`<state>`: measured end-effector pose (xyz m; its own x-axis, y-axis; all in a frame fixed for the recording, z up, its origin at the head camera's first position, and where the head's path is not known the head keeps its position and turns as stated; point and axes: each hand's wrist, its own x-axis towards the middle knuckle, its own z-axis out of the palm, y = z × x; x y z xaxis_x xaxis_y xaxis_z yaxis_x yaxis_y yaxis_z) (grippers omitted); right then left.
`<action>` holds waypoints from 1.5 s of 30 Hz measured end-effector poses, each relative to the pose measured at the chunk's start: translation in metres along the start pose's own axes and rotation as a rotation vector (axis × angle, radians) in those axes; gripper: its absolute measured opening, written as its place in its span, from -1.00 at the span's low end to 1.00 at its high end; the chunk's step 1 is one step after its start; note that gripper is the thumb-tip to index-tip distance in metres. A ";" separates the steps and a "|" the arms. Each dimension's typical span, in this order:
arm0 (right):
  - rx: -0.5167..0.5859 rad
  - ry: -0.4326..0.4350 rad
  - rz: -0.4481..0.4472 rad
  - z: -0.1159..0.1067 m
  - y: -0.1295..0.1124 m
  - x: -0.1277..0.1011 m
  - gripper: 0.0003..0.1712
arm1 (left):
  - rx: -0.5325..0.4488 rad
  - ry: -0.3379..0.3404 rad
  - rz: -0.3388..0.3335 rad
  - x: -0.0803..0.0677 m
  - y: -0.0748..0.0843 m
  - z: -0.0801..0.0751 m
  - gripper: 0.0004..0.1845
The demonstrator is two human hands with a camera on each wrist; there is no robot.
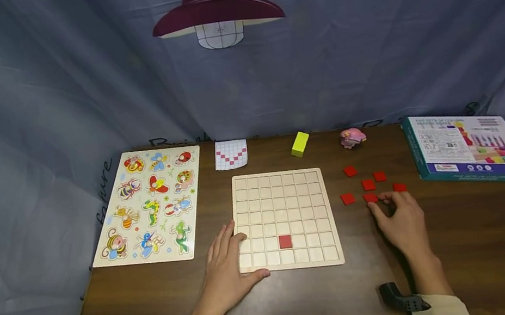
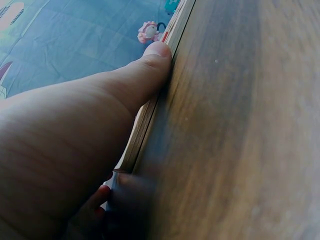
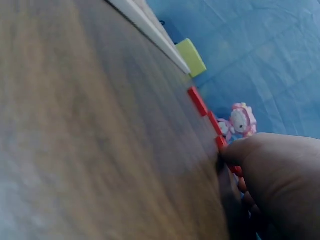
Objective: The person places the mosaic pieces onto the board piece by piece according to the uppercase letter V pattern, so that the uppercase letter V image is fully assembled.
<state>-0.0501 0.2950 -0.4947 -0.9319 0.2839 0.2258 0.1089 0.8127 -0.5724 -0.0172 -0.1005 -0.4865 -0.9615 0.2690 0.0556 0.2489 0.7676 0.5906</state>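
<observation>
I see plain red on the loose tiles and on the one in the board, whose pale wood carries a grid. The card is white, with pinkish-red squares in a V. I make out a yellow block, a pink figure and a teal-edged box with multicoloured print on white. Bright insects pattern the cream puzzle. My worktop is grained brown; the curtain, grey-blue with maroon-shaded lamps; the sleeves, cream.

An insect puzzle, yellow block, pink figurine and box (teal-edged) lie before a curtain.
</observation>
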 end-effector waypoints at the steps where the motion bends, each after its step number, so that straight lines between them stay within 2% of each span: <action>1: -0.001 -0.011 -0.004 -0.001 0.000 0.000 -0.66 | 0.002 0.001 -0.001 0.000 0.000 0.000 -0.06; 5: -0.025 -0.039 -0.010 -0.003 0.002 0.002 -0.64 | 0.011 -0.012 -0.012 0.001 0.000 -0.001 -0.05; 14: -0.061 -0.017 -0.042 0.000 0.002 0.003 -0.65 | 0.001 -0.033 -0.051 0.001 0.001 -0.001 -0.05; 24: 0.007 0.033 -0.041 0.002 -0.003 0.000 -0.65 | 0.010 -0.029 -0.052 0.002 0.000 0.002 -0.03; 35: 0.108 0.040 -0.171 0.016 -0.025 -0.006 -0.65 | -0.004 -0.021 -0.047 0.001 0.001 0.001 -0.06; 45: 0.170 -0.051 -0.324 0.040 -0.062 -0.016 -0.65 | 0.012 -0.011 -0.029 0.000 0.001 0.000 -0.05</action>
<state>-0.0557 0.2192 -0.4943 -0.9250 -0.0032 0.3800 -0.2496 0.7591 -0.6012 -0.0175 -0.0998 -0.4865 -0.9670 0.2530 0.0303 0.2227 0.7818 0.5824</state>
